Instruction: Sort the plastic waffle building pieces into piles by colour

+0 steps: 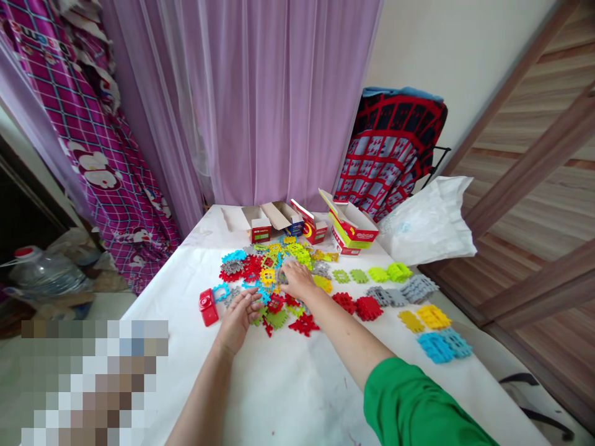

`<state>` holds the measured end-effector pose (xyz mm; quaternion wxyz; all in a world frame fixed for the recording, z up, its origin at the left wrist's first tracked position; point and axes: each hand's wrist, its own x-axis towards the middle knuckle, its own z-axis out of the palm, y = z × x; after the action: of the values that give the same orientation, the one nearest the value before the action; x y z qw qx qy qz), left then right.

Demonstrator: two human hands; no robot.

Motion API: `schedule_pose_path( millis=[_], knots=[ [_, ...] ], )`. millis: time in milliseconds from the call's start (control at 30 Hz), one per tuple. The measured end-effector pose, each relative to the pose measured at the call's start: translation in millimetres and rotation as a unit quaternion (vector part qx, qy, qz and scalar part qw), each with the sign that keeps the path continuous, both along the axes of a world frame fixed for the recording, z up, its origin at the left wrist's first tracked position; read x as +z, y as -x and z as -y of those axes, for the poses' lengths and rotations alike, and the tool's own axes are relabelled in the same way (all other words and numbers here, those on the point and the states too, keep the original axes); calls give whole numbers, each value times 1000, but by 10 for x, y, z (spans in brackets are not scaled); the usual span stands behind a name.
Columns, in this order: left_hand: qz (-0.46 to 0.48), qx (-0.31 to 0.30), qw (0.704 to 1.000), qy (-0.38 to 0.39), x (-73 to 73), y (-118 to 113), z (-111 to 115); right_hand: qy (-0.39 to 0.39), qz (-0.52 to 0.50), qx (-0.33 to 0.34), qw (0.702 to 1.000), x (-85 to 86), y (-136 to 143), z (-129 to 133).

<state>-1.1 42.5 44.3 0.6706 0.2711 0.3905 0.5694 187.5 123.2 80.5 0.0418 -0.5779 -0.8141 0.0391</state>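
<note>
A mixed pile of plastic interlocking building pieces in red, yellow, blue, green and grey lies mid-table. My right hand (299, 280) reaches into it, fingers bent down and closed about a grey interlocking piece (281, 277), partly hidden by the fingers. Close by lies a yellow square piece (268, 277). At the pile's near left edge is my left hand (238, 317), palm turned inward, fingers apart and slightly curved, with nothing seen in it. Loose red pieces (304, 324) and a green piece (277, 319) lie between the two hands.
Right of the pile, pieces are grouped by colour: green (398, 272), grey (419, 287), red (368, 308), yellow (434, 316), blue (436, 347). Open cardboard boxes (356, 234) line the back, beside a white bag (427, 226). A red case (208, 308) sits left.
</note>
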Motion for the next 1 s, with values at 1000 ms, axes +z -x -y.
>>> schedule_pose_path(
  millis=[1000],
  knots=[
    [-192, -45, 980, -15, -23, -101, 42, -97, -69, 23, 993, 165, 83, 890]
  ],
)
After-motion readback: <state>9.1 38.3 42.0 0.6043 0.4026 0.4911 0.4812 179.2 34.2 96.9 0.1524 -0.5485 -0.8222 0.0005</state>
